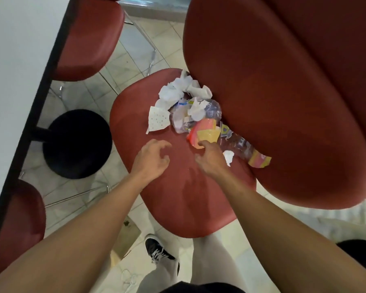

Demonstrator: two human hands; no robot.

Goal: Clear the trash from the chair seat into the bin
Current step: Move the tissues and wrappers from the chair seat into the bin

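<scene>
At the far left we see the white desk with its dark edge, and under it the round black base of its leg on the pale tiled floor. Two red chairs are pushed in beside the desk. In the middle is the red chair seat, and to the right its big red backrest rises over it.

Our left hand hovers above the bare part of the seat, its fingers loosely curled and holding nothing. Just beyond it lies a dotted white paper, apart from the hand. Behind this are crumpled white tissues and a crushed clear plastic bottle, all piled against the backrest.

Our right hand reaches to the pink and yellow wrapper; the fingertips touch its near edge, but we cannot tell if they already grip it. Just right of this hand lie a small white scrap and a second clear bottle with a pink and yellow label.

Below, a black shoe stands on the floor.
</scene>
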